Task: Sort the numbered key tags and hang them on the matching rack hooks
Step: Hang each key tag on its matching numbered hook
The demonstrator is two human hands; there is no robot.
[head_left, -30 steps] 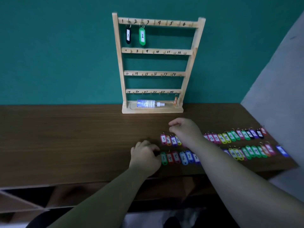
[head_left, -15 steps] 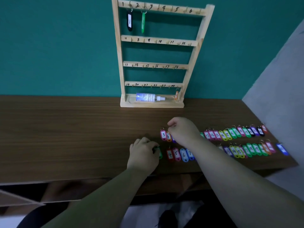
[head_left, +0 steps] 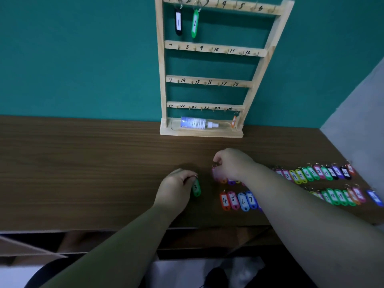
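before you, a dark wood-grain table (head_left: 83, 173) meets a teal wall (head_left: 72, 59). a small spray bottle (head_left: 195, 123) lies on its side near that wall. a grey wall (head_left: 357, 104) stands at your right.

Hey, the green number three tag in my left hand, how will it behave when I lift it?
Pinched near its ring by the left hand, the green tag will probably dangle and swing, like the black tag hanging on the rack. It looks like thin plastic, so likely light and stiff. Being flat, it shouldn't roll if dropped.
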